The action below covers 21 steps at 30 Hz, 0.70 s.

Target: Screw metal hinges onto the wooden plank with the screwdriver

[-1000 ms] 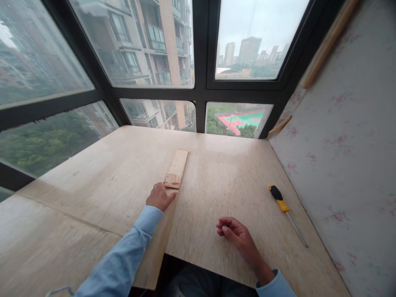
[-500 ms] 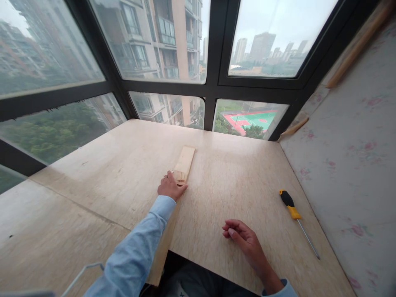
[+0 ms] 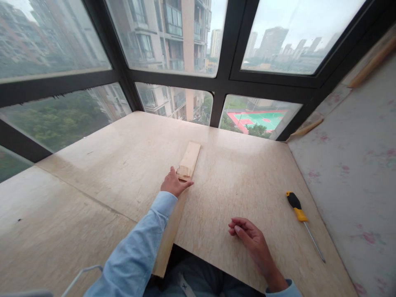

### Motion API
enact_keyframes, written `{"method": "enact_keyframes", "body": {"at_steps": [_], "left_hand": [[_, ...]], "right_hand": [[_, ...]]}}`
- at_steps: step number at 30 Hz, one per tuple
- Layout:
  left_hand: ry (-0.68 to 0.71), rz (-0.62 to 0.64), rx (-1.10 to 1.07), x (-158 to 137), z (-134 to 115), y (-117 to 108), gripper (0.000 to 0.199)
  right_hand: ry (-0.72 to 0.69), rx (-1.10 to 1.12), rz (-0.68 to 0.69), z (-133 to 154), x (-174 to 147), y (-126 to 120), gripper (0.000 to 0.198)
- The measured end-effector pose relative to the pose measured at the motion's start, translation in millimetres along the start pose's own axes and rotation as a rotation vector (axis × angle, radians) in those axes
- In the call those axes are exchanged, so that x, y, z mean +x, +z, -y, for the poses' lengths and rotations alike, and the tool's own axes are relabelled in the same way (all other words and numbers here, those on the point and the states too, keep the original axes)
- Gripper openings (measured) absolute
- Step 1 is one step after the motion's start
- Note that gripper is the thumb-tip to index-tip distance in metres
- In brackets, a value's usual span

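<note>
My left hand (image 3: 175, 182) lies at the near end of a flat pale wooden board (image 3: 192, 152), thumb stretched out to the right and fingers apart at the left edge. Between them a small darker patch of wood (image 3: 185, 171) shows at the board's end. A second long wooden strip (image 3: 168, 247) runs toward me, partly covered by my left forearm. My right hand (image 3: 249, 235) hovers over or rests on the tabletop, thumb pressed against curled fingers; whatever is pinched there is hidden. Right of it lies a screwdriver (image 3: 297, 208) with a black and yellow handle.
The marbled tabletop (image 3: 102, 169) reaches dark-framed windows (image 3: 221, 103) at the back. A flowered wall (image 3: 346, 177) borders it on the right. At the lower left a bent white rod (image 3: 83, 270) shows. The table's near edge has a dark gap above my lap.
The view has shifted slightly, so everything sits a little further right. My left thumb has spread away from the fingers at the board's end. My right hand keeps its pinched shape.
</note>
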<state>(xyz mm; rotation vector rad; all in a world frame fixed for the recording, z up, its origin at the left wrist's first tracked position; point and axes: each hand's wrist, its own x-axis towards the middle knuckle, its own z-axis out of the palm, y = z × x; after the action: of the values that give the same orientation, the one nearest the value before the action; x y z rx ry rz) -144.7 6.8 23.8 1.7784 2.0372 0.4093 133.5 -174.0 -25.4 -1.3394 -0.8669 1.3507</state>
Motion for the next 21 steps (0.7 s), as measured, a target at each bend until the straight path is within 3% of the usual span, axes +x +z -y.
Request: {"method": "enact_keyframes", "body": {"at_steps": [6,14,18,21], "left_hand": [[-0.002,0.006,0.032,-10,2,4,0.107],[-0.057,-0.094,0.079,-8,-13,11,0.096],[-0.074,-0.140,-0.083,-2,-6,10,0.086],[-0.169,-0.177,-0.354,4,4,4,0.076]], "right_hand": [[0.009,-0.002,0.008,13,-2,5,0.048],[-0.027,0.029,0.048,9,-3,5,0.047],[-0.044,0.041,0.066,5,-2,5,0.046],[-0.049,0.043,0.078,3,-2,5,0.045]]}}
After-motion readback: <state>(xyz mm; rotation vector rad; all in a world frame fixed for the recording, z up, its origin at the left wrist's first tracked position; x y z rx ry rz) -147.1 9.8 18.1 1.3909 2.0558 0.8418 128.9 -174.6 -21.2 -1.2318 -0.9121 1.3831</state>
